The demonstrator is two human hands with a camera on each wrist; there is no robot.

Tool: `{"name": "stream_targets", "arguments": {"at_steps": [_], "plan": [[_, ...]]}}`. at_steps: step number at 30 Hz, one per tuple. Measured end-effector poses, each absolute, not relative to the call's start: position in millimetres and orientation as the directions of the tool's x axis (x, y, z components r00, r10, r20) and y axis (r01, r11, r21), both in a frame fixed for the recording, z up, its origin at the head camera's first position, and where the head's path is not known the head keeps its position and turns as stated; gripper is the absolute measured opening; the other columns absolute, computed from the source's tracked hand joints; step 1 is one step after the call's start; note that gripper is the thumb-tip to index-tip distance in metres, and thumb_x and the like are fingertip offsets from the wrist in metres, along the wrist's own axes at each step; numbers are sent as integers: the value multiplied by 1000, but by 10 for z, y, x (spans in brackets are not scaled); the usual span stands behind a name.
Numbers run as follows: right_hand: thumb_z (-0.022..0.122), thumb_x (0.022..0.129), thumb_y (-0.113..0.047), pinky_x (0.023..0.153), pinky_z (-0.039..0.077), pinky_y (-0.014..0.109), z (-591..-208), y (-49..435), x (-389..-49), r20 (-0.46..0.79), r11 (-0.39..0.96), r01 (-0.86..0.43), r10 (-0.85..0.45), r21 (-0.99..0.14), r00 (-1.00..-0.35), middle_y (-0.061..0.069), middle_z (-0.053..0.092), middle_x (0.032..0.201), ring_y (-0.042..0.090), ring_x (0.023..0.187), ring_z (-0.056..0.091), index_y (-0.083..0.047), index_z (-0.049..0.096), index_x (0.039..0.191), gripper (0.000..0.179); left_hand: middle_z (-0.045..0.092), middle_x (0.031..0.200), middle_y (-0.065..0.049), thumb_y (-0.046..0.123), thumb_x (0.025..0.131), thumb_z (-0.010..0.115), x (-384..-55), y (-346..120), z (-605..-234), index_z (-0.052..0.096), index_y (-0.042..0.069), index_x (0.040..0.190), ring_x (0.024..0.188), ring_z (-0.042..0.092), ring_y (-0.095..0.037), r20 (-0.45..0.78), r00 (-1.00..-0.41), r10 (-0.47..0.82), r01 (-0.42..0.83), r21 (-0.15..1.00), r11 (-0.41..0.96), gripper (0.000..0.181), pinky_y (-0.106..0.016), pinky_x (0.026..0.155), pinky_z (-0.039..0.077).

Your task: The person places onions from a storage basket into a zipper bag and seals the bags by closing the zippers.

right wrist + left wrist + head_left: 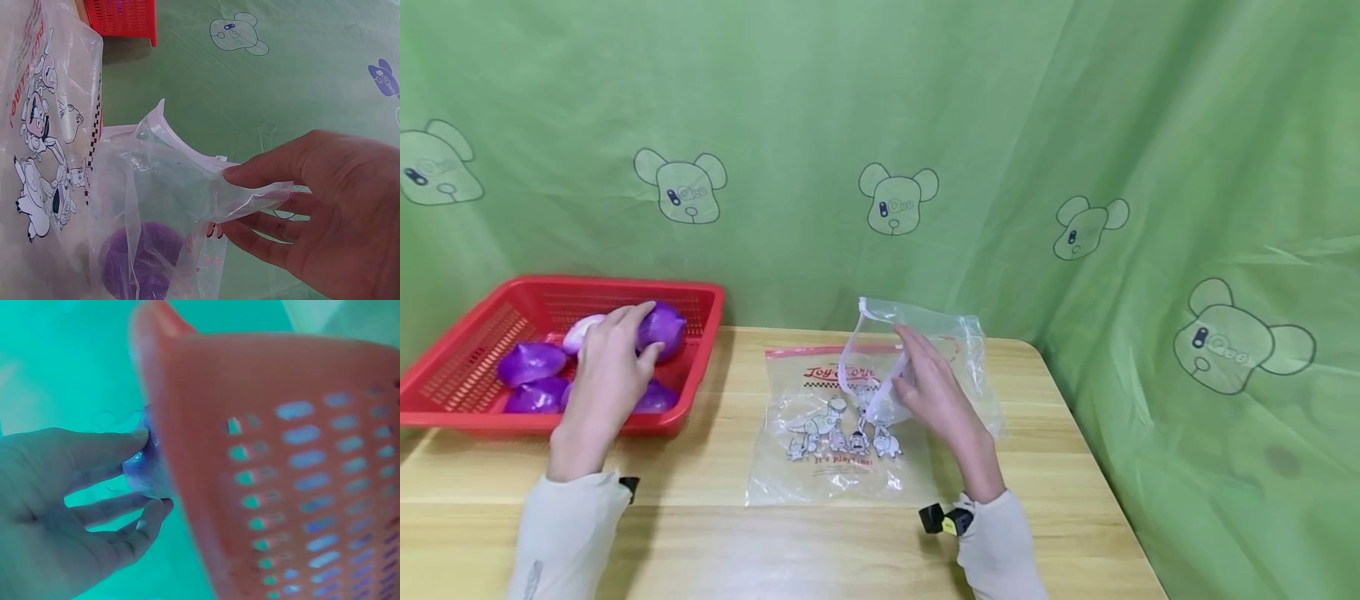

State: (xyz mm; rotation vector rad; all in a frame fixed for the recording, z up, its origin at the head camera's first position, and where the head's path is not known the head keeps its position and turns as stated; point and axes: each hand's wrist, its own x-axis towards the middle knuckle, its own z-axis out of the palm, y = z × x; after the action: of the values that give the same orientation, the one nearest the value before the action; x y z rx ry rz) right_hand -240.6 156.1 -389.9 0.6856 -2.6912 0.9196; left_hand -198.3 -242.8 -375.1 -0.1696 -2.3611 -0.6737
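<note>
My left hand is over the red plastic basket, its thumb and fingers pinching a purple onion. Part of that onion also shows between the fingertips in the left wrist view, beyond the basket's blurred rim. At the centre right, my right hand pinches the edge of a clear zip bag with a white closure, whose mouth gapes. A round purple thing shows through the plastic in the right wrist view; whether it lies inside the bag I cannot tell.
Several purple onions lie in the basket, with a paler one among them. A flat printed bag with a red strip lies on the wooden table, partly under the clear bag. A green curtain hangs behind and to the right.
</note>
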Motion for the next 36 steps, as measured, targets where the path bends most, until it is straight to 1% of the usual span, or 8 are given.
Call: {"name": "stream_targets", "arguments": {"at_steps": [4,10,13,19,24,29,36], "plan": [[70,84,5,117,29,44,-3878,1559,-2392,349,698,-494,-355,-518,-867,13,28,161,31,147,29,-10,29,156,84,58,124,-33,-10,80,75,-1926,-2306,-3647,58,-9,128,114,53,-54,669,-742,-41,339,428,838,52,-64,99,39],[71,85,5,114,34,44,-3836,1550,-2347,370,676,-515,-363,-527,-855,14,28,161,32,145,33,-10,28,157,85,57,131,-29,-9,80,75,-1835,-2020,-3525,59,-5,131,116,51,-52,652,-758,6,393,449,803,53,-64,99,40],[71,84,6,112,37,43,-3796,1534,-2306,383,663,-529,-370,-529,-846,14,29,160,33,142,37,-10,27,157,86,56,133,-28,-8,81,76,-1801,-1869,-3502,58,-3,133,117,51,-50,646,-762,51,418,429,801,55,-63,100,41],[71,85,5,109,41,40,-3703,1482,-2211,415,651,-559,-382,-514,-826,14,29,160,33,138,43,-7,28,156,85,57,133,-27,-6,78,78,-1760,-1569,-3515,59,-2,133,116,54,-45,654,-744,138,489,392,779,58,-60,99,45],[72,85,4,112,37,41,-3631,1422,-2131,442,626,-600,-412,-497,-796,15,30,159,33,140,40,-5,29,155,83,59,131,-25,-4,76,82,-1731,-1361,-3584,62,0,130,116,56,-40,668,-719,193,548,375,747,58,-54,98,50],[72,85,3,114,34,41,-3573,1361,-2054,447,617,-623,-440,-480,-779,14,31,159,30,143,37,-5,29,155,83,61,130,-22,-1,74,85,-1722,-1229,-3642,64,3,129,114,58,-37,674,-701,231,579,350,736,59,-53,95,51],[73,87,-1,116,30,42,-3519,1276,-1948,427,593,-642,-479,-487,-767,11,30,160,28,146,31,-13,24,158,87,61,131,-20,0,76,84,-1729,-1118,-3701,63,6,130,113,59,-37,654,-708,267,599,355,718,59,-53,93,53]]}}
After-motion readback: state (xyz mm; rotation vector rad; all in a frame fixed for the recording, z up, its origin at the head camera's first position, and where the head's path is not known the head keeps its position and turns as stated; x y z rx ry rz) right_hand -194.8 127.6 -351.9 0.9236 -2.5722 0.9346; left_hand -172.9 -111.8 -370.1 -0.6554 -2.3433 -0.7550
